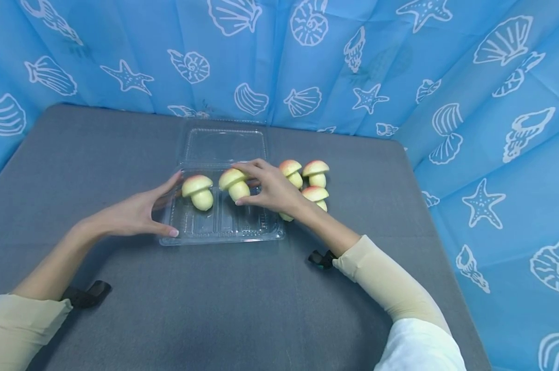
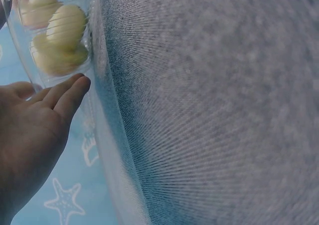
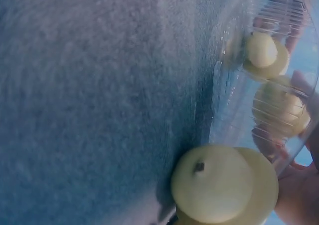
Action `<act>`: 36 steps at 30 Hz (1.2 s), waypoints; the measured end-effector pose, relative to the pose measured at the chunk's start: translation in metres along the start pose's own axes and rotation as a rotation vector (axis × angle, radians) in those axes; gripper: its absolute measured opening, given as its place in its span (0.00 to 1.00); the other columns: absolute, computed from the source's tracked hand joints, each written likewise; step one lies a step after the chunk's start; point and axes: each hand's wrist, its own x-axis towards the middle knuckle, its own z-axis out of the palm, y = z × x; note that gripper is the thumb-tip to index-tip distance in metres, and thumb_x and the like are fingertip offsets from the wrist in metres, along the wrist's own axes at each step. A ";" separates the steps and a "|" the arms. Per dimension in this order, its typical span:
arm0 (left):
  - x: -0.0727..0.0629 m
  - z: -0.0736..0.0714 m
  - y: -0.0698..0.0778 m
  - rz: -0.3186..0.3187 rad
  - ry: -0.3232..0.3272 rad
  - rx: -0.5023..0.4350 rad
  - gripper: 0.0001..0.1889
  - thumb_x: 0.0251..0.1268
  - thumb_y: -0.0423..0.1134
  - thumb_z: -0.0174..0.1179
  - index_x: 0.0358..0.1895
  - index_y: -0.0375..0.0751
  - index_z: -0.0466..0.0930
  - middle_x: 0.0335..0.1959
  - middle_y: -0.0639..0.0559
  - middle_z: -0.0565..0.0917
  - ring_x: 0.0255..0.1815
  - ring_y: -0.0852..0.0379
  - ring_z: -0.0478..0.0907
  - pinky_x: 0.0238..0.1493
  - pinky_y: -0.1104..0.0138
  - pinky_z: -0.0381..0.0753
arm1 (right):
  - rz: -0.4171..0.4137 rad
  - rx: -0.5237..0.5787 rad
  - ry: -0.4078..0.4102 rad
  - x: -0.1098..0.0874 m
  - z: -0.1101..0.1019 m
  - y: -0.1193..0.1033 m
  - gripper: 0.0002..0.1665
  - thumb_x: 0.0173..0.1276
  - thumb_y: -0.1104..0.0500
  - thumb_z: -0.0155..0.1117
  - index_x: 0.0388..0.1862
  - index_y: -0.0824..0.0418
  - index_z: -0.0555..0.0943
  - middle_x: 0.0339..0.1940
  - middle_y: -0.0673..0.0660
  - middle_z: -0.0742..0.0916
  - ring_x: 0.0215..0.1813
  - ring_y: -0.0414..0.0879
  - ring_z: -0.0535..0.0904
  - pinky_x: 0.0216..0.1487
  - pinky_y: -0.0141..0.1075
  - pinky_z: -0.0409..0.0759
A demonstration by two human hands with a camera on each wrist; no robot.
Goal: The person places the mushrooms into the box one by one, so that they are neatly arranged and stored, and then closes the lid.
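Observation:
A clear plastic clamshell box (image 1: 205,240) lies with its lid folded back on the grey table. Inside its left part, a yellow-green toy mushroom (image 1: 198,191) with a reddish cap top lies beside my left hand (image 1: 137,211). That hand is spread at the box's left side, its thumb by the front left corner; in the left wrist view its fingers (image 2: 70,98) reach the box wall. My right hand (image 1: 277,188) pinches a second mushroom (image 1: 235,184) between thumb and fingers, in the box's middle. Whether that mushroom touches the bottom I cannot tell.
Right of the box several more mushrooms (image 1: 316,173) stand close together, partly hidden by my right forearm. One mushroom (image 3: 219,185) is large in the right wrist view, close to the box. A blue shell-patterned curtain (image 1: 307,67) hangs behind the table (image 1: 214,309).

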 end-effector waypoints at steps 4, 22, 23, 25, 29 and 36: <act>-0.001 0.000 0.000 -0.003 0.002 0.001 0.68 0.52 0.49 0.76 0.80 0.53 0.25 0.81 0.39 0.34 0.75 0.29 0.51 0.71 0.37 0.54 | 0.014 -0.063 -0.008 0.001 0.002 -0.002 0.48 0.56 0.50 0.79 0.74 0.58 0.69 0.59 0.61 0.77 0.50 0.47 0.84 0.52 0.30 0.83; 0.000 0.002 0.000 -0.007 0.019 -0.001 0.66 0.52 0.47 0.76 0.81 0.54 0.26 0.81 0.41 0.36 0.76 0.31 0.51 0.72 0.40 0.54 | 0.045 -0.401 -0.035 0.005 0.020 -0.012 0.48 0.56 0.40 0.77 0.73 0.51 0.71 0.51 0.56 0.81 0.36 0.44 0.74 0.37 0.39 0.77; 0.000 0.002 0.000 -0.007 0.019 -0.001 0.66 0.53 0.47 0.76 0.81 0.54 0.26 0.81 0.41 0.35 0.76 0.31 0.51 0.72 0.40 0.54 | 0.044 -0.410 -0.034 0.005 0.020 -0.012 0.48 0.56 0.39 0.77 0.73 0.51 0.71 0.52 0.56 0.81 0.36 0.44 0.75 0.37 0.40 0.78; 0.000 0.002 0.000 -0.001 0.017 0.000 0.66 0.53 0.47 0.76 0.81 0.54 0.26 0.81 0.41 0.35 0.76 0.30 0.51 0.72 0.39 0.54 | 0.040 -0.415 -0.030 0.005 0.020 -0.012 0.48 0.56 0.39 0.76 0.73 0.50 0.71 0.52 0.57 0.81 0.36 0.44 0.75 0.37 0.40 0.78; -0.001 0.001 0.000 0.009 0.009 -0.002 0.66 0.53 0.46 0.76 0.80 0.54 0.25 0.81 0.41 0.34 0.75 0.29 0.51 0.72 0.38 0.54 | 0.034 -0.417 -0.029 0.005 0.020 -0.011 0.49 0.55 0.38 0.76 0.74 0.50 0.70 0.51 0.58 0.82 0.35 0.44 0.76 0.34 0.38 0.78; -0.001 0.002 0.000 0.023 0.000 -0.013 0.66 0.54 0.46 0.75 0.80 0.54 0.25 0.81 0.42 0.34 0.76 0.31 0.51 0.72 0.39 0.54 | 0.030 -0.384 -0.033 0.004 0.017 -0.011 0.49 0.55 0.40 0.77 0.74 0.53 0.70 0.48 0.57 0.81 0.38 0.43 0.79 0.36 0.36 0.78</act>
